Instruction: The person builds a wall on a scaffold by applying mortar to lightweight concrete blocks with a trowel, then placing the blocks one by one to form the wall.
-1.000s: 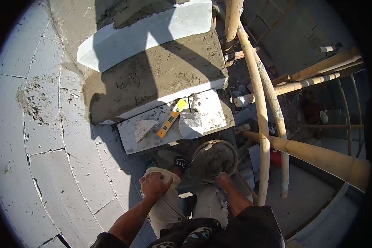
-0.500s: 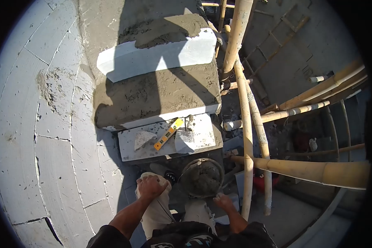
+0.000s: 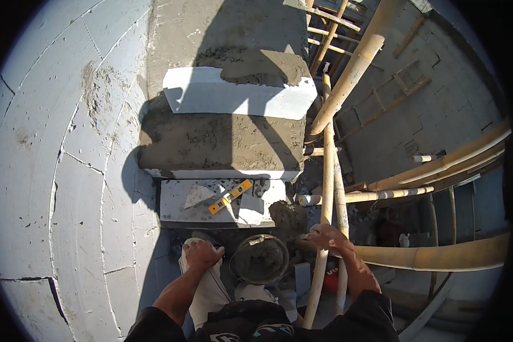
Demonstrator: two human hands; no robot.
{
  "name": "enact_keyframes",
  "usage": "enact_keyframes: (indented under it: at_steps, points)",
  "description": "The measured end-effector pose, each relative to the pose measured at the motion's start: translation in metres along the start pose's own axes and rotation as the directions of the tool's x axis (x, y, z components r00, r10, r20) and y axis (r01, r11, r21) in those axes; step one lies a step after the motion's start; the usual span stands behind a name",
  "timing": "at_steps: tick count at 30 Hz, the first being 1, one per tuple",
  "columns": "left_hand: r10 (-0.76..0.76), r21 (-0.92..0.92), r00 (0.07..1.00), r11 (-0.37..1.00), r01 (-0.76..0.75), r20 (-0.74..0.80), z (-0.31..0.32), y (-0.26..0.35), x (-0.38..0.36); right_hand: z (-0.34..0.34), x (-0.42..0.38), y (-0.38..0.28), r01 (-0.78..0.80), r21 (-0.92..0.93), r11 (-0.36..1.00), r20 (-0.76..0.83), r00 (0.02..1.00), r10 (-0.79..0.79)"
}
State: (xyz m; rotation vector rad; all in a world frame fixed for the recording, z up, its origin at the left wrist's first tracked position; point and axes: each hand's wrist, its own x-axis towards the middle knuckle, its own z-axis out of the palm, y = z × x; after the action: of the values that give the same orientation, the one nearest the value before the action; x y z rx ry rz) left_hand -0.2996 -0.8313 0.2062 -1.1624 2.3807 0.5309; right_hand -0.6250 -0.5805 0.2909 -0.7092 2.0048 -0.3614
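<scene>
My left hand [image 3: 203,254] rests on my left knee, holding nothing, with its thumb apart from the curved fingers. My right hand [image 3: 328,237] is closed beside a bamboo pole, gripping what looks like a trowel [image 3: 289,219]. A lump of wet mortar covers its blade, and its handle is mostly hidden by my fingers. Between my knees stands a round bucket [image 3: 260,259] with grey mortar inside. Ahead, a yellow spirit level [image 3: 230,197] lies across a white block step [image 3: 174,211], between two broken block pieces.
Mortar-coated steps rise ahead, with a white block [image 3: 239,100] set on an upper one. A light block wall [image 3: 74,171] runs along the left. Bamboo scaffold poles [image 3: 433,251] cross closely on the right, above a lower area with a ladder [image 3: 385,102].
My right hand has moved up and away from the bucket's right rim, bringing the mortar-laden trowel beside the block step. My left hand stays on my knee. The view has shifted.
</scene>
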Motion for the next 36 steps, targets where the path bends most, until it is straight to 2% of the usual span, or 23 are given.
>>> enact_keyframes:
  at_steps: [1,3,5,6,7,8,9,10,11,13,15,18,21,22,23,24,27,28,31,32,36]
  points:
    - [-0.010,-0.009,1.000,1.000,0.010,-0.012,0.001,-0.003,-0.001,-0.021,0.018,-0.011,0.060,-0.100,0.993,-0.020,0.998,-0.062]
    - [-0.023,-0.020,0.999,1.000,0.023,-0.037,0.003,-0.007,0.001,-0.069,0.043,-0.063,0.104,-0.016,0.994,0.009,0.995,-0.104]
    - [-0.037,-0.032,0.998,0.999,0.035,-0.050,0.002,-0.010,0.001,-0.111,0.072,-0.112,0.236,-0.058,0.970,-0.073,0.968,-0.240]
    - [-0.045,-0.036,0.997,0.998,0.043,-0.056,0.002,-0.013,0.001,-0.131,0.085,-0.143,0.240,-0.072,0.968,-0.117,0.962,-0.247]
    - [-0.056,-0.050,0.997,0.997,0.054,-0.051,0.001,-0.017,0.002,-0.148,0.098,-0.175,0.325,-0.182,0.928,-0.198,0.913,-0.358]
    - [-0.066,-0.063,0.997,0.996,0.063,-0.045,0.001,-0.020,0.004,-0.166,0.115,-0.201,0.295,-0.230,0.927,-0.219,0.913,-0.345]
    - [-0.075,-0.076,0.996,0.995,0.071,-0.040,0.001,-0.024,0.006,-0.176,0.115,-0.239,0.298,-0.324,0.898,-0.311,0.863,-0.399]
    - [-0.074,-0.096,0.995,0.993,0.068,-0.062,0.004,-0.028,0.008,-0.187,0.132,-0.265,0.263,-0.564,0.783,-0.364,0.771,-0.522]
    - [-0.079,-0.095,0.995,0.993,0.072,-0.065,0.005,-0.032,0.010,-0.193,0.145,-0.289,0.236,-0.564,0.791,-0.437,0.728,-0.529]
    - [-0.087,-0.095,0.994,0.992,0.081,-0.064,0.005,-0.036,0.015,-0.203,0.192,-0.317,0.221,-0.679,0.700,-0.473,0.597,-0.648]
    - [-0.091,-0.090,0.995,0.992,0.086,-0.047,-0.001,-0.038,0.018,-0.200,0.235,-0.334,0.119,-0.743,0.659,-0.545,0.463,-0.699]
    - [-0.106,-0.099,0.994,0.990,0.102,-0.036,-0.007,-0.045,0.029,-0.190,0.263,-0.349,0.082,-0.733,0.676,-0.587,0.427,-0.688]
    - [-0.112,-0.121,0.993,0.987,0.108,-0.025,-0.014,-0.050,0.037,-0.197,0.281,-0.365,0.250,-0.513,0.821,-0.748,0.340,-0.571]
    - [-0.110,-0.122,0.994,0.987,0.106,-0.025,-0.017,-0.052,0.039,-0.197,0.270,-0.373,0.421,-0.279,0.863,-0.731,0.489,-0.475]
    - [-0.109,-0.123,0.994,0.987,0.105,-0.024,-0.019,-0.054,0.040,-0.201,0.257,-0.380,0.526,-0.004,0.851,-0.662,0.636,-0.396]
    - [-0.108,-0.124,0.994,0.987,0.105,-0.017,-0.019,-0.054,0.041,-0.202,0.245,-0.385,0.555,0.280,0.784,-0.548,0.762,-0.344]
    - [-0.101,-0.113,0.995,0.989,0.098,-0.024,-0.018,-0.053,0.052,-0.187,0.242,-0.397,0.399,0.391,0.830,-0.318,0.904,-0.285]
    - [-0.092,-0.102,0.995,0.991,0.089,-0.034,-0.017,-0.051,0.055,-0.182,0.237,-0.402,0.326,0.329,0.886,-0.247,0.935,-0.253]
    - [-0.064,-0.056,0.997,0.997,0.062,-0.051,-0.017,-0.042,0.059,-0.189,0.249,-0.389,0.277,0.237,0.931,-0.277,0.938,-0.208]
    - [-0.062,-0.046,0.996,0.997,0.059,-0.057,-0.017,-0.041,0.059,-0.202,0.261,-0.380,0.214,0.188,0.959,-0.274,0.949,-0.158]
    - [-0.077,-0.034,0.997,0.996,0.077,-0.011,-0.017,-0.041,0.059,-0.244,0.258,-0.339,0.135,0.267,0.954,-0.248,0.966,-0.067]
